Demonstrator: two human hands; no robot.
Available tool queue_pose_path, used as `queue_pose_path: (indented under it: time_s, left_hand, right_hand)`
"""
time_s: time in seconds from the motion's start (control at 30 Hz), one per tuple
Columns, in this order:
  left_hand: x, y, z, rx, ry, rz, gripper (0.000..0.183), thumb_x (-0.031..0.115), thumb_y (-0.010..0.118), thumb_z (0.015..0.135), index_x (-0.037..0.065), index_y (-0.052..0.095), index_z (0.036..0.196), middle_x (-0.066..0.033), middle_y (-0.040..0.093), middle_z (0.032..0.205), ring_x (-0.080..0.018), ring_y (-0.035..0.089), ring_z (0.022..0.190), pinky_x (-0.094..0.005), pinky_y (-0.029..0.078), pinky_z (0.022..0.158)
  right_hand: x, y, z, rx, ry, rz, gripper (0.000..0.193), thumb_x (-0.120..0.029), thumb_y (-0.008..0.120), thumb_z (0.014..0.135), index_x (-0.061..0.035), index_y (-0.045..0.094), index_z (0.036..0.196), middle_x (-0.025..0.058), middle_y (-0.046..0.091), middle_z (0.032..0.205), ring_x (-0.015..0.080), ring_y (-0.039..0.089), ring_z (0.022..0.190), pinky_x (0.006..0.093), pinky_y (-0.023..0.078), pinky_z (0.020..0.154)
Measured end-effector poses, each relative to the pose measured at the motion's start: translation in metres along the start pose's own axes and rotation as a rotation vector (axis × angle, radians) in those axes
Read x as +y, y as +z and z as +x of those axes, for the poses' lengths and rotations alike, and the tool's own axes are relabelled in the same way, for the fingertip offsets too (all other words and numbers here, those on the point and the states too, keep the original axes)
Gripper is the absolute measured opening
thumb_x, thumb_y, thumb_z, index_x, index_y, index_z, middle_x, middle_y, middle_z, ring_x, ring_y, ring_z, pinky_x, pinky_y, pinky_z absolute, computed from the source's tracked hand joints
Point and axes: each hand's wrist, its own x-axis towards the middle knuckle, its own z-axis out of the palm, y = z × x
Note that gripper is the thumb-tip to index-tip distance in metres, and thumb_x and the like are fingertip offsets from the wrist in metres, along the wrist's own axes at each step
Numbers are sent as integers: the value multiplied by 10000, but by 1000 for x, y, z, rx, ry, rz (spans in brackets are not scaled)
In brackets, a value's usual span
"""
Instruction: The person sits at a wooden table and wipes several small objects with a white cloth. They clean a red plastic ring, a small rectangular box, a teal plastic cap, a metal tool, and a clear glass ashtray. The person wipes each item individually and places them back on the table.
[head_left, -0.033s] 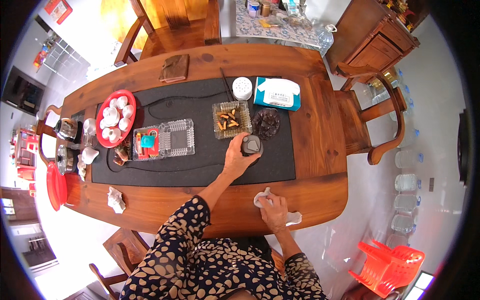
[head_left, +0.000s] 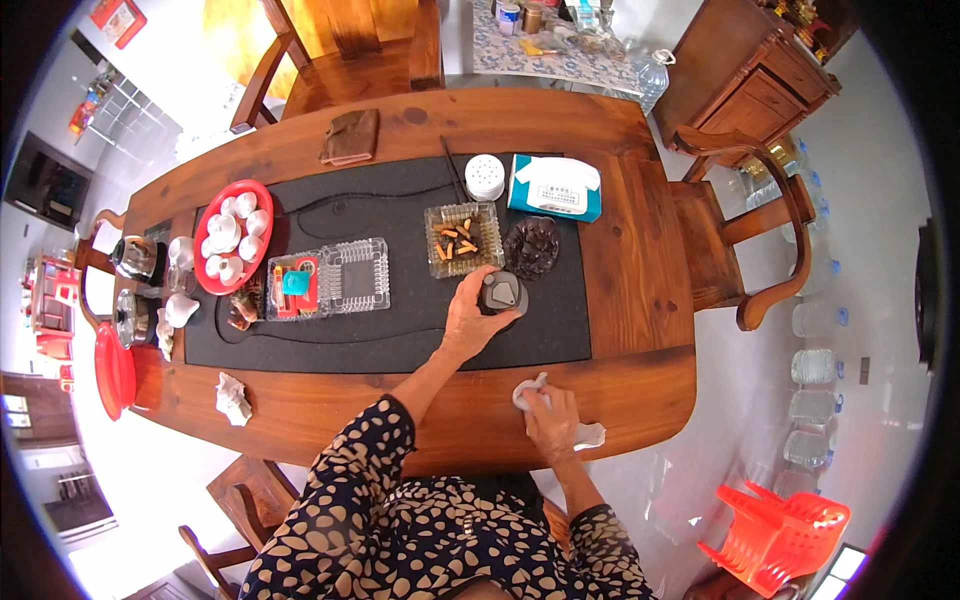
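Observation:
My left hand (head_left: 468,318) is wrapped round a dark grey lidded cup (head_left: 504,292), seen from above on the black slab (head_left: 420,345) set into the wooden table. My right hand (head_left: 553,424) presses a crumpled white tissue (head_left: 529,391) to the tabletop near the front edge. More white tissue (head_left: 589,436) shows beside that hand's wrist. Just beyond the cup sit a clear tray of cigarette butts (head_left: 464,239) and a dark glass ashtray (head_left: 532,248).
Farther back stand a tissue box (head_left: 555,187) and a white canister with a holed top (head_left: 485,178). To the left are a clear plastic box (head_left: 352,276), a red tray (head_left: 205,270) of white teacups, a brown pouch (head_left: 350,137) and a crumpled tissue (head_left: 233,399). Wooden chairs surround the table.
My right hand and its tissue have shifted slightly to the right. My left hand stays on the cup, whose lid now shows a little more face-on.

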Motion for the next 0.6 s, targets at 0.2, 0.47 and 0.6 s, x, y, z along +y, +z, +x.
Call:
queue_pose_path:
  time_s: [0.2,0.47,0.6]
  left_hand:
    - [60,-39,-27,-78,-234,-868,753,16,753,756,52,360,1397,-49,513,1223,-130,491,1114,-298,439,951]
    - [103,-66,-62,102,-224,-1224,694,92,628,868,155,237,1437,-41,449,1237,-143,475,1100,-305,403,983]
    - [110,-85,-78,116,-129,-1101,698,114,672,848,131,270,1418,-27,429,1247,-130,436,1142,-289,364,999]
  right_hand:
    - [-34,-46,96,303,322,622,287,13,603,779,-25,636,1062,136,580,964,299,558,858,394,472,733]
    - [-123,-58,142,284,-87,532,233,-33,557,854,25,598,1076,156,559,1001,282,575,865,349,481,740]
    - [-137,-57,164,175,83,733,210,-75,539,891,37,601,1057,144,580,936,236,595,811,322,473,707]
